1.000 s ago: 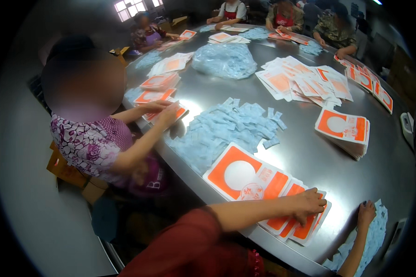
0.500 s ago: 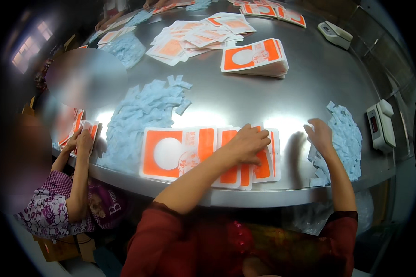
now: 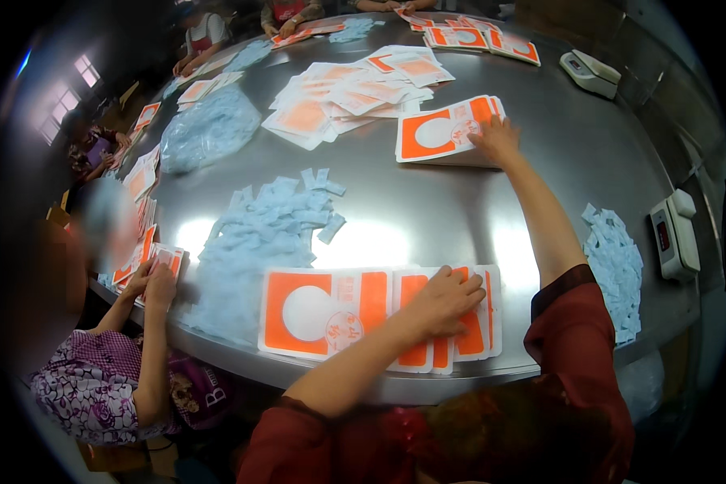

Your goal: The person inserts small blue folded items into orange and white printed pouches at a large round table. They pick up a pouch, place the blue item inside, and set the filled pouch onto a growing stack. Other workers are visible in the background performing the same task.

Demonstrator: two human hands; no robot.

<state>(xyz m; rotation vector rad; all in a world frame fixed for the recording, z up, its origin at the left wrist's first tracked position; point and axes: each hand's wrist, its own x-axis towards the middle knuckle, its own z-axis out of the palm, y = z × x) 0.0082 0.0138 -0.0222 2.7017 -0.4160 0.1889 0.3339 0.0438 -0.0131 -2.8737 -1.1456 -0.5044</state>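
Observation:
Fanned in an overlapping row along the near table edge lie flat orange-and-white pouches [image 3: 375, 298]. My left hand [image 3: 446, 302] rests on the right part of this row, its fingers bent and spread over the top pouches. Farther out, my right arm is stretched to a stack of the same pouches [image 3: 427, 137]. My right hand [image 3: 498, 141] is closed at the stack's right end; its underside fingers are hidden. Small pale blue sachets [image 3: 274, 222] are heaped left of the row. Another heap of blue sachets [image 3: 613, 266] lies by my right sleeve.
A loose pile of pouches [image 3: 347, 97] covers the table's middle, beside a clear bag of blue sachets [image 3: 210, 129]. Two small white scales [image 3: 673, 234] stand along the right edge. At left a co-worker's hands [image 3: 155, 282] hold pouches; other people work at the far edge.
My right hand has left the blue sachets at right and reached out to the pouch stack. My left hand stays on the fanned row. The whole view has shifted, showing more of the far edge.

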